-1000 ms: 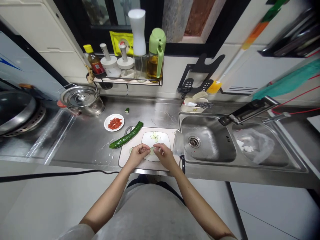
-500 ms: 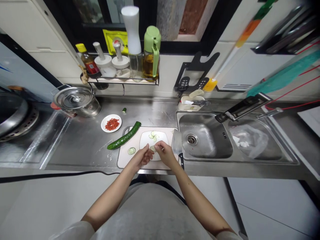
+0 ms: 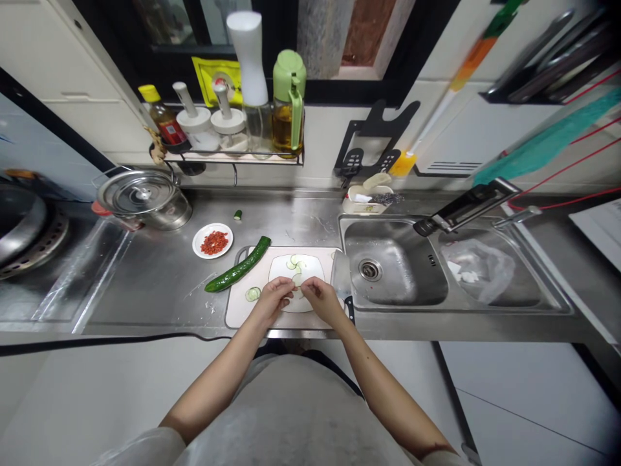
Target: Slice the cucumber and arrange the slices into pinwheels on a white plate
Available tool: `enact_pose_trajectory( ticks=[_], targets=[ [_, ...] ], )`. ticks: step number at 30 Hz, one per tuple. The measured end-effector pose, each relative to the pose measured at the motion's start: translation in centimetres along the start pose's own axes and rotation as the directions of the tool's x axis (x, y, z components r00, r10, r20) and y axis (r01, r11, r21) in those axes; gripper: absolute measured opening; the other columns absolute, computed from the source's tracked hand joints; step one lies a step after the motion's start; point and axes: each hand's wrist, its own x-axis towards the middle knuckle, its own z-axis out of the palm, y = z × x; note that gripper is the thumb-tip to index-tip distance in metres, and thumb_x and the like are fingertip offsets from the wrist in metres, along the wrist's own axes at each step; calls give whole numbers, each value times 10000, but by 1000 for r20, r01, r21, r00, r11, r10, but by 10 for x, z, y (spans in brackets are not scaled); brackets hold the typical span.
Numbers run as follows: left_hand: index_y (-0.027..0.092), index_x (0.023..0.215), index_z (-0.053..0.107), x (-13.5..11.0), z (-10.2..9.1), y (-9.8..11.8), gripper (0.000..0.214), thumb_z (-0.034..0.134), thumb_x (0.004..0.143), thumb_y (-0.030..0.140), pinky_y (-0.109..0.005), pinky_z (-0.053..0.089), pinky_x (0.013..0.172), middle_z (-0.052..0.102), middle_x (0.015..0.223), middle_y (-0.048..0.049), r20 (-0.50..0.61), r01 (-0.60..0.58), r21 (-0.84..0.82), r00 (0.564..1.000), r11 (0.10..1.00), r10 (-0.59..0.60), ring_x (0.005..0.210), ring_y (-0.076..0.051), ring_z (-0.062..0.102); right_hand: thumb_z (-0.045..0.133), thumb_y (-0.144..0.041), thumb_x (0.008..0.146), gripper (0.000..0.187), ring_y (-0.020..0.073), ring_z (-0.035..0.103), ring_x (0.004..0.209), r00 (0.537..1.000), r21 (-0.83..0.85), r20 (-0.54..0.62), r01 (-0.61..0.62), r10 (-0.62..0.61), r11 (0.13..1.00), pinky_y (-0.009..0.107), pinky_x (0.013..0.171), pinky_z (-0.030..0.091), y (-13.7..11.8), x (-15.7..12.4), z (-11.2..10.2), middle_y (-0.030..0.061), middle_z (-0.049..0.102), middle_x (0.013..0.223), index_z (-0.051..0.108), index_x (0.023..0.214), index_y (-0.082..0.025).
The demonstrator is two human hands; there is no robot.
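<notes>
Between the fingertips of my left hand (image 3: 275, 298) and my right hand (image 3: 321, 299) is a thin cucumber slice (image 3: 297, 279), pinched from both sides. Both hands are over the near part of a white plate (image 3: 315, 267), where several curved cucumber pieces (image 3: 295, 261) lie. The plate rests on a pale cutting board (image 3: 237, 314). A small stack of cucumber slices (image 3: 253, 294) sits on the board left of my left hand. A long green cucumber (image 3: 237, 272) lies across the board's left edge. To the right of the plate is a knife (image 3: 350, 309), blade pointing away from me.
A small white dish of chopped red pieces (image 3: 213, 241) and a cucumber end (image 3: 237, 215) stand on the steel counter. A lidded pot (image 3: 145, 197) is at the back left. The double sink (image 3: 398, 285) lies right. A shelf of condiment bottles (image 3: 288, 123) hangs above the counter.
My left hand has risen slightly and its fingers have closed in on the cucumber slice, which now stands higher between both hands. The whole view has shifted a little.
</notes>
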Motion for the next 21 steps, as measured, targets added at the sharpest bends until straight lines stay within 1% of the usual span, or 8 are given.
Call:
enact_pose_trajectory(
  ticks=[5,10,13,15,17,19,21],
  targets=[
    [170,791,574,0,3,-4,384,775,577,417,-169,353,521,609,707,2,-28,-57,37,998,998,58,590,-63,511,580,-418,768,224,106,465,563,998,58,43,-38,36,998,230,538,394,-4,2,2,-27,548,625,585,757,-195],
    [172,838,606,3,-2,-6,389,752,606,448,-188,375,543,592,691,5,-30,-100,174,994,980,107,617,-87,532,558,-415,790,221,101,445,541,998,29,61,-13,11,999,221,510,383,-4,3,0,-27,546,612,578,759,-196],
    [169,910,629,8,-6,-6,420,765,601,420,-202,406,596,605,740,-1,15,-176,228,984,957,178,666,-96,548,566,-399,780,211,96,430,530,997,-1,71,-9,9,1000,215,499,370,0,4,-3,-33,529,594,580,741,-192],
    [165,918,635,13,-8,-6,408,769,605,391,-222,432,655,612,760,-6,64,-225,251,974,941,216,696,-102,558,564,-390,774,203,95,421,525,996,-22,86,-13,15,1000,213,497,360,5,6,-4,-40,513,580,578,731,-192],
    [164,906,636,20,-8,-8,374,768,613,356,-235,443,695,608,746,1,109,-250,271,967,930,228,698,-100,560,558,-385,773,198,95,414,519,995,-44,96,-20,24,999,211,497,349,10,7,-6,-45,500,568,574,721,-194],
    [164,893,632,29,-7,-12,346,764,616,324,-230,440,685,599,727,12,141,-266,285,962,921,234,674,-90,552,557,-374,770,189,96,419,522,996,-79,87,-23,30,997,211,505,345,17,9,-10,-44,509,572,576,713,-195],
    [161,871,624,40,-2,-19,326,762,608,296,-216,424,641,587,701,23,154,-277,299,958,913,240,630,-78,529,565,-353,759,166,100,435,535,998,-135,57,-31,40,990,210,518,346,25,11,-15,-39,532,589,588,722,-193]
  ],
)
